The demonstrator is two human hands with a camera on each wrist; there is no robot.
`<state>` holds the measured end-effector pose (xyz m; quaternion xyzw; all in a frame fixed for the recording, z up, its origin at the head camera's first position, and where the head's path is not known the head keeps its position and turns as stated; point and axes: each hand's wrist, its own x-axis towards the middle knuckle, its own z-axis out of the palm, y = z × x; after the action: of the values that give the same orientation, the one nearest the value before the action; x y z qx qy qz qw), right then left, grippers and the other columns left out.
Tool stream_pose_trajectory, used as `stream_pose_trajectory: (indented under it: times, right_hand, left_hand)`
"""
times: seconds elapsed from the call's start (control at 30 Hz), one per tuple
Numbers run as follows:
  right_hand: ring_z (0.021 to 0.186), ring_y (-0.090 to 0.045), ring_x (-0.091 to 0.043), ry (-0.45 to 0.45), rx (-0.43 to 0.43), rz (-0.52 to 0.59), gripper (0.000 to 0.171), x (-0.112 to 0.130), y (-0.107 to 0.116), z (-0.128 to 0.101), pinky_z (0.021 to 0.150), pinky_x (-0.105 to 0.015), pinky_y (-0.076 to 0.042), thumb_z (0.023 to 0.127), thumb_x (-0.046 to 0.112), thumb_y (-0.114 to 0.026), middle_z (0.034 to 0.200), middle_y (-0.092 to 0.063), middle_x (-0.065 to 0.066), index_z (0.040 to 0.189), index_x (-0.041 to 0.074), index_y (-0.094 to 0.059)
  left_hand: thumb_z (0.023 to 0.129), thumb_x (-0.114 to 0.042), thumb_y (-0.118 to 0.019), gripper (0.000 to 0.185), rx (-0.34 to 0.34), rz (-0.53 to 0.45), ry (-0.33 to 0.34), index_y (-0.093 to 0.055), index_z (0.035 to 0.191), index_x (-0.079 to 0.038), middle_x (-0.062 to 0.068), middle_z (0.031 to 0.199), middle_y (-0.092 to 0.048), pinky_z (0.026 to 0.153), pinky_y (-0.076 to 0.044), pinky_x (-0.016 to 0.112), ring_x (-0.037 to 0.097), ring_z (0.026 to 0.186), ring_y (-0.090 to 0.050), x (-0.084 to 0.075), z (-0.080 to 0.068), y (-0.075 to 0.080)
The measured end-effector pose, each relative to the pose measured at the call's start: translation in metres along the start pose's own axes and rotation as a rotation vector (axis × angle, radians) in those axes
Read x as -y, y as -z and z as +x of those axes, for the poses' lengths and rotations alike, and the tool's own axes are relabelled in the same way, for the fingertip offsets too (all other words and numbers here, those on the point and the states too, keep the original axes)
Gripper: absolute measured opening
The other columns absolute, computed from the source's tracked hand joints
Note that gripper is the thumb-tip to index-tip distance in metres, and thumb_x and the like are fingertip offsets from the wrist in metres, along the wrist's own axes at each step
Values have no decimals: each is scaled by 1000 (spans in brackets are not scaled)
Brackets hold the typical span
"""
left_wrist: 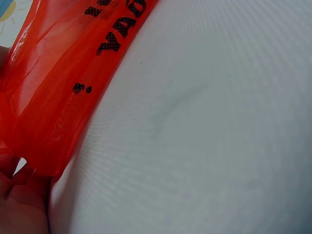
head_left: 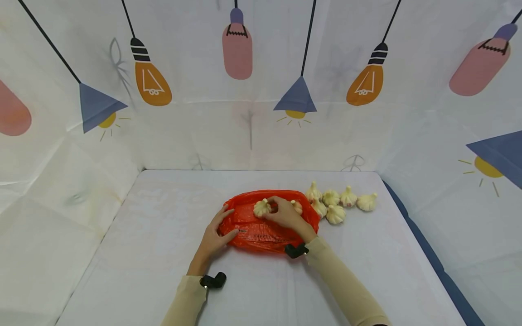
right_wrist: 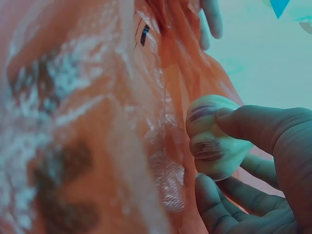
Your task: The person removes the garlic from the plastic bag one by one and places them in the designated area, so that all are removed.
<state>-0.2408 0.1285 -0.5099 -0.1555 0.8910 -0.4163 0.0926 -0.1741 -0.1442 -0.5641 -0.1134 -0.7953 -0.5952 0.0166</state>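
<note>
Two hands work the crumpled orange plastic bag [head_left: 265, 226] as I watch: my right hand [head_left: 287, 215] pinches a white garlic bulb [head_left: 262, 208] above it, while left hand [head_left: 214, 237] grips its near-left edge.

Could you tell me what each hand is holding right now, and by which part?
Right hand grips a garlic bulb around its sides; left hand holds the red bag's left edge.

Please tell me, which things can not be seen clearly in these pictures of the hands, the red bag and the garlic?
- Head view: whether the red bag holds garlic inside; the right hand covers its opening.
- Left wrist view: the left hand, cut off by the edge.
- Left wrist view: the bag's black print, cut off at the top.
- Right wrist view: near plastic is blurred beside the garlic bulb.
</note>
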Motion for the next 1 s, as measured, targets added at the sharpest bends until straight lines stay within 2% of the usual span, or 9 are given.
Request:
stream_pose_trajectory:
  times: [0.5,0.7,1.0]
  right_hand:
    - [118,-65,-25,-35,-71,47,59,9,7,-7,97,-43,-58,89,36,-81,128,-67,-6,137,8,-60]
    - [117,-66,-24,-25,-113,81,65,17,16,-18,94,-43,-59,88,40,-81,127,-69,-6,140,8,-59]
    - [109,-70,-27,-10,-178,173,62,22,33,-32,86,-39,-61,88,38,-82,130,-67,-8,139,12,-60]
  left_hand:
    - [90,-18,-78,65,0,5,-19,-53,149,-11,7,169,-31,125,-21,64,35,158,-22,3,1,0]
    - [91,-19,-78,64,-2,14,-11,-53,150,-11,6,169,-31,124,-20,64,35,158,-21,3,1,0]
    - [91,-22,-78,66,1,9,-13,-52,150,-11,5,169,-30,125,-20,64,34,158,-21,4,1,0]
